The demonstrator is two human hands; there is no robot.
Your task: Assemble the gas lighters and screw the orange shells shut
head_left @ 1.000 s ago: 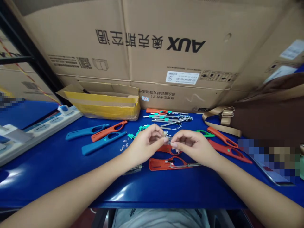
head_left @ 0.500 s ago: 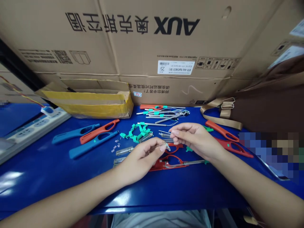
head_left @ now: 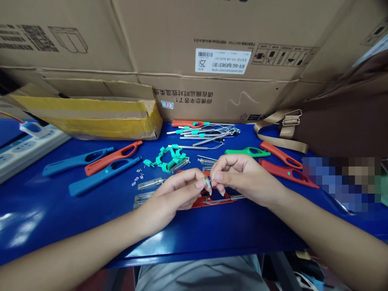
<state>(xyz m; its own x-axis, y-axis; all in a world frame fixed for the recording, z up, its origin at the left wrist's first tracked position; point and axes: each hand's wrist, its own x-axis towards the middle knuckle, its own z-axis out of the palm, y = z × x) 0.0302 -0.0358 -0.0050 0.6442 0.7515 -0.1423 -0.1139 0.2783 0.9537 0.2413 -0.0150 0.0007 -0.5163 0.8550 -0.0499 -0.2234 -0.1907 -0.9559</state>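
My left hand is closed in a pinch around a small part with a pale, whitish tip; the rest of it is hidden by the fingers. Close against that tip, my right hand pinches with thumb and forefinger, and what it holds is too small to make out. Under both hands lies an open red lighter casing with a metal rod in it. Clear plastic tanks lie just beyond my left hand, with several tiny pale pieces to their left.
Blue casings and an orange casing lie left. Green clips and metal rods with wires are behind. A green casing and red casings lie right. A taped box and a power strip stand left.
My right hand has moved in toward the left, so the fingertips of both hands now nearly meet at the pale tip. The view has tilted down and shifted slightly.
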